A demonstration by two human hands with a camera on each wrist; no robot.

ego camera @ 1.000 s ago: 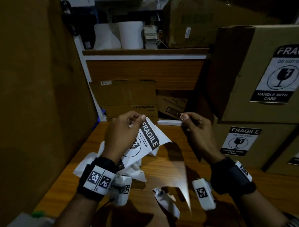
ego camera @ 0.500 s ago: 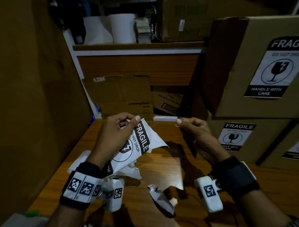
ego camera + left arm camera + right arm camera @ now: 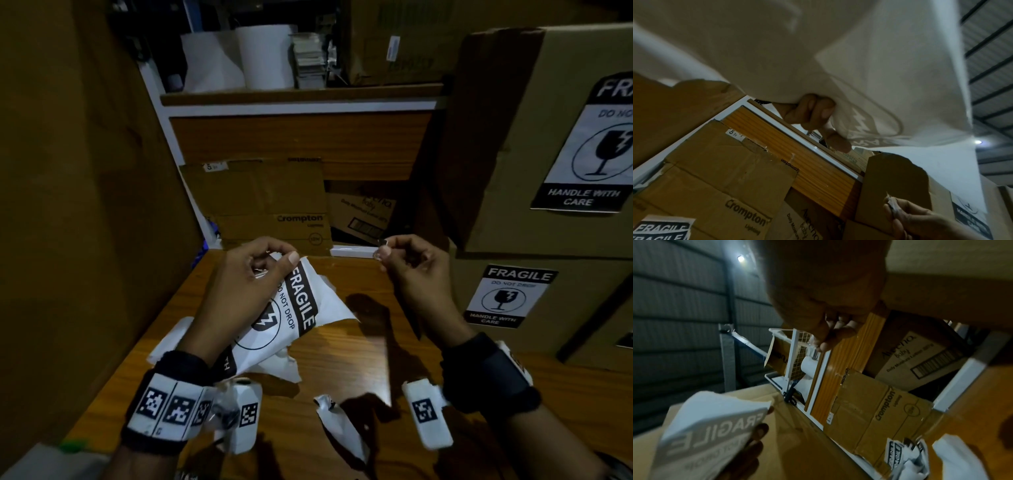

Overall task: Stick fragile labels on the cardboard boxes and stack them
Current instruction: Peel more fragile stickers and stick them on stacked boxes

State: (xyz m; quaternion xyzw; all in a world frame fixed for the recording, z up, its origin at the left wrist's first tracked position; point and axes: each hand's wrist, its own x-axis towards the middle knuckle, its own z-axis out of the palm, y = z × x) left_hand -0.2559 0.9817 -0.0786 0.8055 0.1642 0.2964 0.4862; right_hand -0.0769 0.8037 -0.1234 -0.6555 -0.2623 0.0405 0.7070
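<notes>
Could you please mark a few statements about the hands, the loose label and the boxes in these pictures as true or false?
1. The left hand holds a loose fragile label above the wooden table. True.
2. The right hand lies flat on the table. False: it is raised, with its fingertips pinching a small scrap.
3. The two stacked cardboard boxes on the right each carry a fragile label, the upper box and the lower box. True.
4. The table holds no paper scraps. False: crumpled white scraps lie on it near the wrists.
</notes>
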